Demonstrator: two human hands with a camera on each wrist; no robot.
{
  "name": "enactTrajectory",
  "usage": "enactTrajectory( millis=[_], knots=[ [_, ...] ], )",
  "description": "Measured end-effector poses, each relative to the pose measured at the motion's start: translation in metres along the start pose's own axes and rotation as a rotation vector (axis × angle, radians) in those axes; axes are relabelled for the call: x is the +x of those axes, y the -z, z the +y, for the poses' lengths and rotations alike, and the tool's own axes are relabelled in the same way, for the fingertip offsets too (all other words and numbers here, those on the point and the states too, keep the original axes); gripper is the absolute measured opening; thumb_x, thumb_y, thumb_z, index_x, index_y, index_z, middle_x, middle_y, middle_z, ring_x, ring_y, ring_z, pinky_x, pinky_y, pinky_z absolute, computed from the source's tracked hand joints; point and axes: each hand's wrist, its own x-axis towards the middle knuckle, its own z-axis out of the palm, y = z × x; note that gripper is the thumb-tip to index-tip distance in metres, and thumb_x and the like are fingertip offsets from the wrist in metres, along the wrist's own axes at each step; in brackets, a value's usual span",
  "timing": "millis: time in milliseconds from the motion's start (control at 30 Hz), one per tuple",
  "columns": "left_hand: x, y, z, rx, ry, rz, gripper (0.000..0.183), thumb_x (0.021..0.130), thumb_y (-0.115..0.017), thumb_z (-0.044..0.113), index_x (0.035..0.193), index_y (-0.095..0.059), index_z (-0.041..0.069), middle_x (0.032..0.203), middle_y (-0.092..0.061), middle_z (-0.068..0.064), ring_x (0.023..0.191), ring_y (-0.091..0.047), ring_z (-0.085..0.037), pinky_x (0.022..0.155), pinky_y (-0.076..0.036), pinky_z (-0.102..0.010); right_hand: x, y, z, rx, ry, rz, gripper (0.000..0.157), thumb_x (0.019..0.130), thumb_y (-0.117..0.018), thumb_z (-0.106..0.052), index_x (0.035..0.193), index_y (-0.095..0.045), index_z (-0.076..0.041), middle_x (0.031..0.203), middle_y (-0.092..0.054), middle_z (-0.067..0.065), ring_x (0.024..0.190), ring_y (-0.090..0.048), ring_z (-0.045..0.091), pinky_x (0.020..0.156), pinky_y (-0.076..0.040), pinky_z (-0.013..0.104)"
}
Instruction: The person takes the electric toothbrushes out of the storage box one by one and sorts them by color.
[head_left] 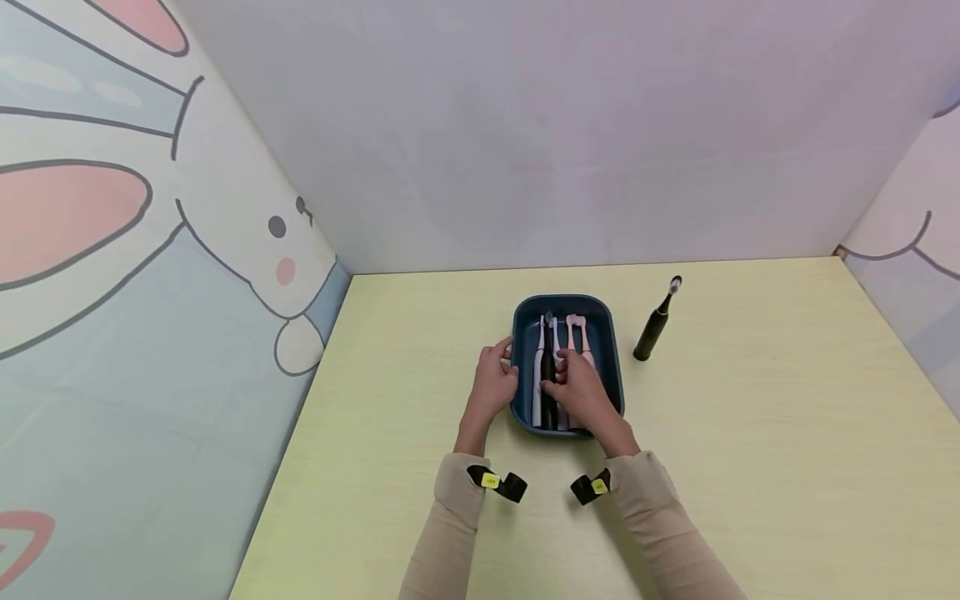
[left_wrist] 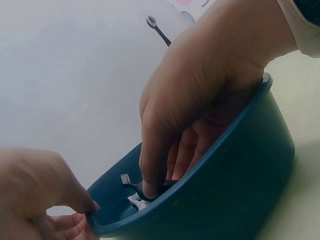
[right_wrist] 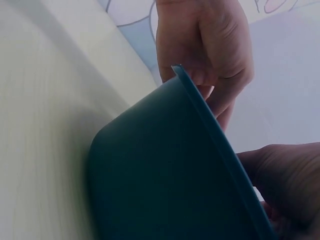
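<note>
A dark blue plastic bin (head_left: 566, 435) holds several electric toothbrushes lying side by side. My left hand (head_left: 495, 379) grips the bin's left rim, and the left wrist view shows the thumb over the rim with fingers outside. Reaching into the bin, my right hand (head_left: 585, 392) pinches a black electric toothbrush (head_left: 548, 358) by its handle. Around it lie a white toothbrush (head_left: 537, 375) on the left and pink toothbrushes (head_left: 577, 325) on the right, partly hidden by the right hand. In the right wrist view, the bin's wall (right_wrist: 155, 165) hides the toothbrushes.
A second black electric toothbrush (head_left: 656, 325) stands upright on the pale wooden table (head_left: 750, 417), to the right of the bin. A plain wall (head_left: 562, 167) rises along the table's back edge, and a panel with cartoon rabbits (head_left: 150, 400) closes off the left side.
</note>
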Motion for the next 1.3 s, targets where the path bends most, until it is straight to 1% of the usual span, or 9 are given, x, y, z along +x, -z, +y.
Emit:
enactTrajectory(
  millis=[200, 400, 633, 733, 867, 967, 1100, 1300],
  knots=[
    [0.002, 0.001, 0.003, -0.012, 0.000, 0.004, 0.052, 0.091, -0.052, 0.000, 0.142, -0.045, 0.006, 0.115, -0.049, -0.016, 0.079, -0.052, -0.016, 0.069, -0.046, -0.028, 0.004, -0.001, -0.005, -0.047, -0.008, -0.001, 0.057, 0.086, -0.070, -0.017, 0.133, -0.045, 0.003, 0.110, -0.056, 0.014, 0.097, -0.056, 0.025, 0.086, -0.051, 0.041],
    [0.003, 0.002, 0.003, -0.017, 0.000, 0.005, 0.053, 0.090, -0.052, -0.001, 0.142, -0.045, 0.006, 0.114, -0.049, -0.015, 0.078, -0.051, -0.015, 0.067, -0.045, -0.027, 0.006, -0.002, -0.008, -0.105, 0.019, 0.009, 0.056, 0.086, -0.070, -0.019, 0.132, -0.048, 0.004, 0.110, -0.059, 0.015, 0.097, -0.059, 0.026, 0.084, -0.052, 0.042],
    [0.003, 0.003, 0.004, -0.031, 0.009, 0.007, 0.052, 0.090, -0.052, -0.001, 0.141, -0.045, 0.006, 0.114, -0.049, -0.015, 0.078, -0.052, -0.015, 0.067, -0.046, -0.027, 0.005, -0.006, -0.013, -0.148, 0.051, 0.019, 0.057, 0.087, -0.069, -0.020, 0.132, -0.048, 0.005, 0.108, -0.060, 0.018, 0.092, -0.059, 0.027, 0.080, -0.052, 0.042],
    [0.003, 0.002, 0.004, -0.029, 0.004, 0.007, 0.052, 0.090, -0.052, -0.001, 0.141, -0.046, 0.006, 0.113, -0.050, -0.015, 0.078, -0.053, -0.015, 0.068, -0.047, -0.027, 0.005, -0.009, -0.015, -0.171, 0.048, 0.031, 0.057, 0.087, -0.069, -0.022, 0.133, -0.046, 0.005, 0.111, -0.059, 0.018, 0.095, -0.056, 0.028, 0.083, -0.050, 0.043],
    [0.002, 0.003, 0.004, -0.017, -0.004, 0.008, 0.052, 0.090, -0.052, -0.001, 0.141, -0.046, 0.006, 0.113, -0.050, -0.015, 0.078, -0.054, -0.015, 0.069, -0.047, -0.028, 0.005, -0.014, -0.017, -0.218, 0.047, 0.041, 0.057, 0.089, -0.067, -0.023, 0.135, -0.046, 0.003, 0.121, -0.057, 0.020, 0.104, -0.054, 0.030, 0.090, -0.048, 0.044],
    [0.002, 0.003, 0.004, -0.013, -0.005, 0.007, 0.052, 0.090, -0.053, -0.001, 0.141, -0.046, 0.006, 0.113, -0.050, -0.015, 0.077, -0.053, -0.014, 0.069, -0.047, -0.027, 0.005, -0.017, -0.019, -0.261, 0.051, 0.041, 0.058, 0.089, -0.066, -0.022, 0.136, -0.044, 0.003, 0.128, -0.054, 0.022, 0.109, -0.054, 0.032, 0.093, -0.047, 0.046],
    [0.002, 0.003, 0.004, -0.015, -0.005, 0.003, 0.052, 0.090, -0.054, -0.001, 0.141, -0.046, 0.006, 0.112, -0.050, -0.015, 0.076, -0.051, -0.014, 0.068, -0.046, -0.027, 0.005, -0.019, -0.022, -0.297, 0.056, 0.048, 0.059, 0.089, -0.065, -0.022, 0.137, -0.043, 0.005, 0.131, -0.052, 0.025, 0.112, -0.056, 0.034, 0.095, -0.047, 0.047],
    [0.003, 0.003, 0.003, -0.019, -0.002, 0.001, 0.051, 0.091, -0.054, -0.001, 0.141, -0.046, 0.007, 0.112, -0.050, -0.014, 0.075, -0.050, -0.013, 0.067, -0.045, -0.026, 0.003, -0.017, -0.021, -0.269, 0.050, 0.064, 0.057, 0.090, -0.065, -0.023, 0.137, -0.044, 0.002, 0.130, -0.054, 0.022, 0.112, -0.055, 0.032, 0.095, -0.047, 0.047]
  ],
)
